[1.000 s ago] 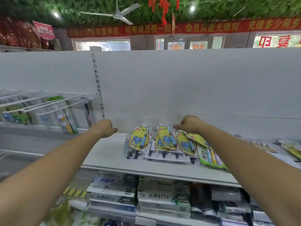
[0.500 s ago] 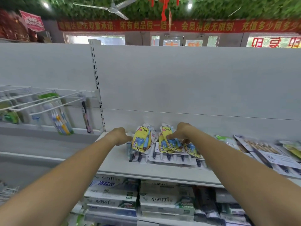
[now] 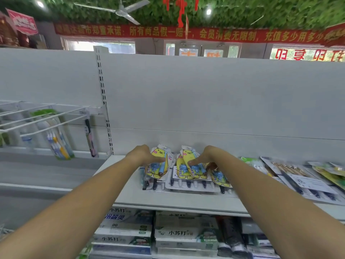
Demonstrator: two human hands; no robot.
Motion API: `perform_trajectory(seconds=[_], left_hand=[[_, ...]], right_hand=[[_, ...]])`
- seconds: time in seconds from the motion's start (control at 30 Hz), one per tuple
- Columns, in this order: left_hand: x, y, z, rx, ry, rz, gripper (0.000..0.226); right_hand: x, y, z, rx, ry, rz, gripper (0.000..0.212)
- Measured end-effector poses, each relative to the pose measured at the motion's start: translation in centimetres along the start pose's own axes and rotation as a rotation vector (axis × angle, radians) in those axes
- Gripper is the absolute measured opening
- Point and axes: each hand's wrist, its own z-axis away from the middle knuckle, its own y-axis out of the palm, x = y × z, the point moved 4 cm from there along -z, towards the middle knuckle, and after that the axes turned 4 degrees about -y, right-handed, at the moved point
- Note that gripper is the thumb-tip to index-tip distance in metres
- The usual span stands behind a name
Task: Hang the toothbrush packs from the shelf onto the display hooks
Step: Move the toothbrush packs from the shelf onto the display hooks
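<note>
Head view: toothbrush packs (image 3: 156,171) in left grip (image 3: 140,154), right grip (image 3: 205,156)

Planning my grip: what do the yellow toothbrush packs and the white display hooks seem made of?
The yellow toothbrush packs look like printed card under clear glossy plastic, judging by glints on their tops. The display hooks are thin white rods, likely painted or coated metal wire, smooth; plastic cannot be excluded.

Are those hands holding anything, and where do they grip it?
Yes: left hand pinches one yellow toothbrush pack near its top; right hand pinches the neighbouring pack likewise.
</note>
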Motion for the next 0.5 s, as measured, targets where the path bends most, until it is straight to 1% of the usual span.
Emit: perform_trajectory(seconds=[0.17,0.37,0.43,0.5], left_hand=[[0.16,0.94,-0.36,0.072,-0.021,0.015,0.061],[0.45,0.99,-0.53,0.092,-0.031,0.081,0.06],[0.64,0.81,-0.39,0.099,-0.029,0.094,0.061],[0.82,0.7,-0.27,0.109,-0.02,0.107,0.061]], right_hand=[[-0.39,0.21,0.18,0.034,0.011,0.055,0.103],[-0.39,0.34,-0.01,0.022,0.011,0.091,0.099],[-0.3,0.43,-0.13,0.018,0.01,0.077,0.09],[-0.12,0.5,-0.47,-0.009,0.0,0.045,0.07]])
